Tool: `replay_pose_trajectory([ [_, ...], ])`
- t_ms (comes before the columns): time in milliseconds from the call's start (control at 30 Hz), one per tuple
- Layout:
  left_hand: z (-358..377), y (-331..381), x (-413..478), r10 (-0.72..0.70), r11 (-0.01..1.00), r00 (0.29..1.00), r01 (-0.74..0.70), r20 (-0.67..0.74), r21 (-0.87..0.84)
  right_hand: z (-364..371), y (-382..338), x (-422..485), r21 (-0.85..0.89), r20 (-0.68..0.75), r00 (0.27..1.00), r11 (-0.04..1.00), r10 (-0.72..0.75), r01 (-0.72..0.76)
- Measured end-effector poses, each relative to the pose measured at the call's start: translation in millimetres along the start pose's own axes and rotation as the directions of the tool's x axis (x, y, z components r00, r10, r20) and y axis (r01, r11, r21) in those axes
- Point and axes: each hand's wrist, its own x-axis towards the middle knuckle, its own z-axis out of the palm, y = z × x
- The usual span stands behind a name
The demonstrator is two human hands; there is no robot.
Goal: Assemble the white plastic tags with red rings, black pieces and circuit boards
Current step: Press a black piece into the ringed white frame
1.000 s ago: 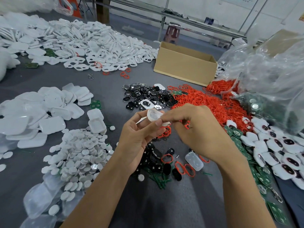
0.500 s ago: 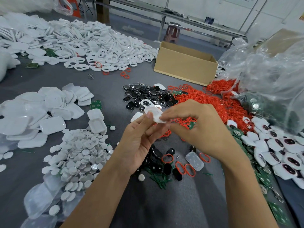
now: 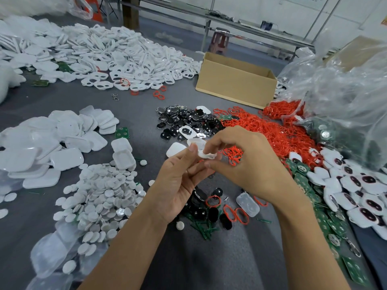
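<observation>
Both hands meet above the middle of the grey table. My left hand (image 3: pixel 178 181) pinches a white plastic tag (image 3: pixel 202 148) between thumb and fingers. My right hand (image 3: pixel 247 164) grips the same tag from the right with thumb and forefinger, and red rings (image 3: pixel 232 153) dangle under its curled fingers. A heap of red rings (image 3: pixel 266 130) lies just behind the hands. Black pieces (image 3: pixel 186 122) form a pile to its left. Green circuit boards (image 3: pixel 303 181) run along the right, next to finished tags (image 3: pixel 360 191).
White covers (image 3: pixel 52 143) and round white discs (image 3: pixel 100 195) fill the left. A large heap of white frames (image 3: pixel 125 53) lies at the back. An open cardboard box (image 3: pixel 234 82) stands behind the rings, plastic bags (image 3: pixel 345 105) at the right. Loose black pieces, rings and a clear case (image 3: pixel 247 204) lie under my hands.
Both hands have lifted and drifted slightly away from me with the tag. The tag has turned between my fingers, and the red rings under my right hand now show.
</observation>
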Motion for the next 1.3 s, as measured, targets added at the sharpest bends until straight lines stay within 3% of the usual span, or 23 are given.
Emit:
replay_pose_trajectory([
  [233, 1.4, 1.4, -1.0, -0.01, 1.0, 1.0, 0.01, 0.011, -0.013, 0.7, -0.3, -0.2, -0.008, -0.031, 0.997, 0.997, -0.078, 0.077],
  [367, 2.7, 2.8, -1.6, -0.002, 0.998, 0.999, 0.004, 0.035, -0.065, -3.0, 0.5, -1.3, 0.134, -0.132, 0.99, 0.991, 0.042, -0.024],
  [433, 2.6, 2.5, -1.9, 0.001, 0.997, 0.999, 0.003, 0.048, -0.079, -2.8, 2.4, -0.5, 0.095, -0.151, 0.986, 0.993, 0.078, -0.064],
  [633, 0.6, 1.8, -1.4, -0.013, 0.994, 0.999, 0.018, 0.05, -0.109, 1.4, 6.9, 1.9, -0.003, 0.022, 0.993, 0.993, 0.118, -0.118],
  [800, -1.6, 0.8, -0.3, -0.042, 0.993, 0.999, 0.044, 0.019, -0.11, 3.1, 7.7, 1.0, 0.132, -0.084, 0.981, 0.978, 0.173, -0.161],
  [1133, -2.9, -0.7, 2.5, -0.064, 0.997, 0.997, 0.063, -0.043, -0.035, -8.8, 27.4, -3.8, 0.191, -0.173, 0.935, 0.942, 0.31, -0.277],
  [1300, -3.3, 1.8, 3.2, -0.083, 0.994, 0.994, 0.078, -0.065, -0.082, -43.2, 51.9, -21.5, 0.252, -0.348, 0.828, 0.894, 0.44, -0.37],
])
